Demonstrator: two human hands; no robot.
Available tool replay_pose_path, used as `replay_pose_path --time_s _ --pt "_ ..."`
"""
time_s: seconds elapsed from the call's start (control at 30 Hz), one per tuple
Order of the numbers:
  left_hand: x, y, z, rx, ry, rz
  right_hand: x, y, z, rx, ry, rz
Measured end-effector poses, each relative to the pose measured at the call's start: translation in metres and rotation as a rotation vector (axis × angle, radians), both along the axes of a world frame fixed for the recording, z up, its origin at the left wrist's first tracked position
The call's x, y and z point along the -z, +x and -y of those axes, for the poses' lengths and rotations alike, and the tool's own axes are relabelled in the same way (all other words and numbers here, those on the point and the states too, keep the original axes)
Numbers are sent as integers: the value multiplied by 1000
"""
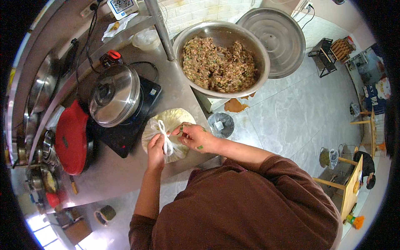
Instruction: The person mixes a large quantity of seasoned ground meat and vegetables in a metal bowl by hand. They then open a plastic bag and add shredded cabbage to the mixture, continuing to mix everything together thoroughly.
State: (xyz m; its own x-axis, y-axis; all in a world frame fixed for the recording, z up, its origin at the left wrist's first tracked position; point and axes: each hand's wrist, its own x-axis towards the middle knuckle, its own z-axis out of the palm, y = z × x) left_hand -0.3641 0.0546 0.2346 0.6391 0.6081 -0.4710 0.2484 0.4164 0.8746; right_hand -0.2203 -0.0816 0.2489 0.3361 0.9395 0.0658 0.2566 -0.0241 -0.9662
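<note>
A thin, translucent plastic bag [179,117] stands on the steel counter directly before me. It is full of a pale yellowish food that looks shredded. My left hand [157,151] grips the gathered neck of the bag, with a white loop of plastic rising above its fingertips. My right hand [197,137] is on the other side of the neck, its bent index finger close to the twist. Whether those fingers pinch the plastic is unclear. Green food bits cling to the back of my right hand.
A large steel basin [264,59] of chopped filling sits beyond the counter, beside a round metal lid [270,40]. Left of the bag, a lidded pot [115,95] rests on an induction cooker [123,150], near a red lid [72,137]. A lined bin [229,123] stands on the floor. Another person [368,167] is at a far table.
</note>
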Motion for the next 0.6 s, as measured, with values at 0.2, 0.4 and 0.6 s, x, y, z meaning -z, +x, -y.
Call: replay_pose_path --time_s 0.2,0.4,0.6 --pt "-4 -7 -4 156 69 40 -2 -9 -16 -38 -34 127" --pt "1 -6 -8 195 210 -24 31 -16 -30 4 -15 240" --pt "-1 -6 -7 176 320 -77 29 -19 -34 57 -46 503"
